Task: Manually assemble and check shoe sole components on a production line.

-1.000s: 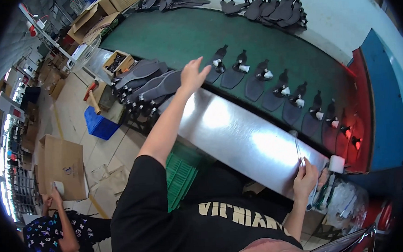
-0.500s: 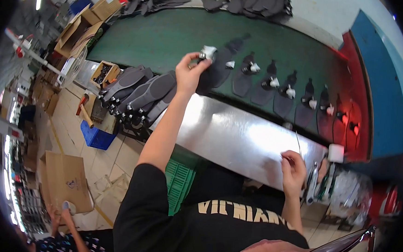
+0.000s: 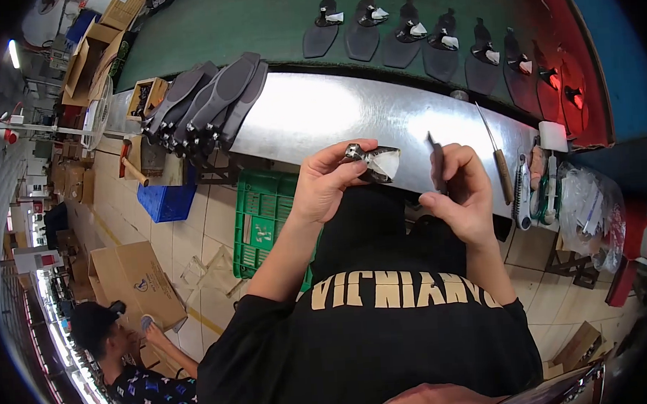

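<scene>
My left hand [image 3: 330,181] holds a black shoe piece [image 3: 376,162] with a white insert and a metal clip, lifted in front of my chest. My right hand [image 3: 462,193] grips a thin dark tool [image 3: 435,162] upright, just right of that piece. Both hands hover over the near edge of a shiny metal bench [image 3: 333,112]. Beyond it, a green conveyor belt [image 3: 253,21] carries a row of similar black shoe pieces [image 3: 409,34] with white inserts.
A rack of grey shoe soles [image 3: 210,98] stands at the bench's left end. A wooden-handled knife [image 3: 497,154], scissors and a white tape roll [image 3: 553,136] lie at right. A green crate [image 3: 261,217], blue bin [image 3: 164,200], cardboard boxes and a seated person [image 3: 137,369] are below left.
My left hand has pulled back from the conveyor with a black piece and brought it close to my chest. My right hand has risen from the bench edge with the thin tool.
</scene>
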Available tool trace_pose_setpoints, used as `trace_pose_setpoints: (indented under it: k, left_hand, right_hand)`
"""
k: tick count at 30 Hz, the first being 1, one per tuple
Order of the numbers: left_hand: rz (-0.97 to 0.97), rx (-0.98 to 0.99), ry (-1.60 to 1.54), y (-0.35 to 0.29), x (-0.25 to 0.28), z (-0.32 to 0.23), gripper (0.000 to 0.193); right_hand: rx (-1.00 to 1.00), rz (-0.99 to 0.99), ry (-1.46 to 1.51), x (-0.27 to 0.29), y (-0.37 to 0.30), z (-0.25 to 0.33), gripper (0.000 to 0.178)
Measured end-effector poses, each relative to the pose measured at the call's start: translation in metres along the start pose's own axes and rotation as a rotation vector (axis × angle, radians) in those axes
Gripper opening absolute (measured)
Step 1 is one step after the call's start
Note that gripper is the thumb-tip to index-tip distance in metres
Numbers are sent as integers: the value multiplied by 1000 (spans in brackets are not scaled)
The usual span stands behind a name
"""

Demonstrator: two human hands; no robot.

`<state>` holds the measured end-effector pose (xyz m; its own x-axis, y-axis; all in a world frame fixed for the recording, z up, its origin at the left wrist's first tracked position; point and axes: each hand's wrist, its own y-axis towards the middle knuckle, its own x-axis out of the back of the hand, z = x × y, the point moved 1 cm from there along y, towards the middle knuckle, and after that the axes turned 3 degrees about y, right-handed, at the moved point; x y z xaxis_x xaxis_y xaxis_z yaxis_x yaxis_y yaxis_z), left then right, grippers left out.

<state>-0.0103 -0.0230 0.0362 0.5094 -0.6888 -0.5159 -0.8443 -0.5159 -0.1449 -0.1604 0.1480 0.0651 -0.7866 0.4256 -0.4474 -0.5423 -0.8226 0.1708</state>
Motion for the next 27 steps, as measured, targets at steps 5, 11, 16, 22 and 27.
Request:
trace_pose_setpoints:
  k: [5,11,16,22,27]
  left_hand:
    - [17,-42,62,-20,-6,5,35]
    - [76,-65,116,-32,-16,2,35]
    - [50,-61,150,-34,-22,3,35]
    - [80,-45,161,-31,-23,6,35]
    - [79,-36,155,-29,-24,8,35]
  right_hand:
    - [10,-9,-421,-4,-30,-2,43]
    - [107,34,-545,-8,-44,2,48]
    - [104,72,-561,-8,-47,3,46]
    - [87,61,-547,-3,-47,1,44]
    - [51,53,-515,1,-47,0,45]
